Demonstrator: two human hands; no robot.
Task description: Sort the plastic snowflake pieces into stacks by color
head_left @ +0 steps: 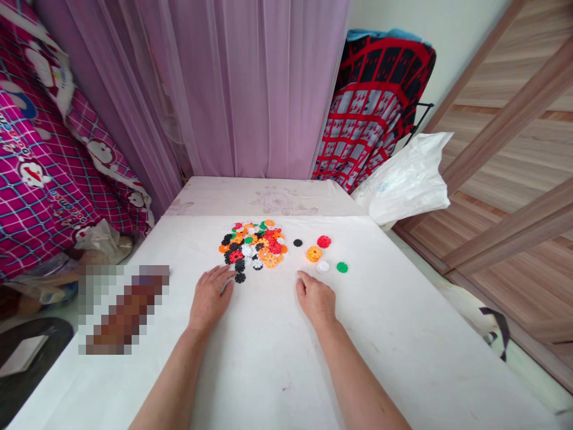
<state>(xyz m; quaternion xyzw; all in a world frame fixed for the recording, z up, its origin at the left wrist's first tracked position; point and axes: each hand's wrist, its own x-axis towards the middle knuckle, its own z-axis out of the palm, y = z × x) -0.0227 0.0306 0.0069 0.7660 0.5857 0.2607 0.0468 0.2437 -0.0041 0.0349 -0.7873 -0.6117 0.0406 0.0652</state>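
My left hand (210, 300) rests on the table with its fingers stretched out and apart, holding nothing. Its fingertips are beside a black notched plastic disc (240, 278) at the near edge of a mixed pile of snowflake discs (249, 240). My right hand (317, 298) is low over the table, index finger extended and thumb slightly apart; nothing shows in it. Beyond it, set apart from the pile, are a black disc (298, 243), a red disc (324, 242), orange discs (314, 254), a white disc (322, 266) and a green disc (342, 267).
A white cloth covers the table (268, 364). At its right far corner a white plastic bag (407, 179) bulges near the edge. A blurred-out item (125, 310) lies at the left. Purple curtains (264, 89) hang behind, and a dark stool (36, 352) stands at lower left.
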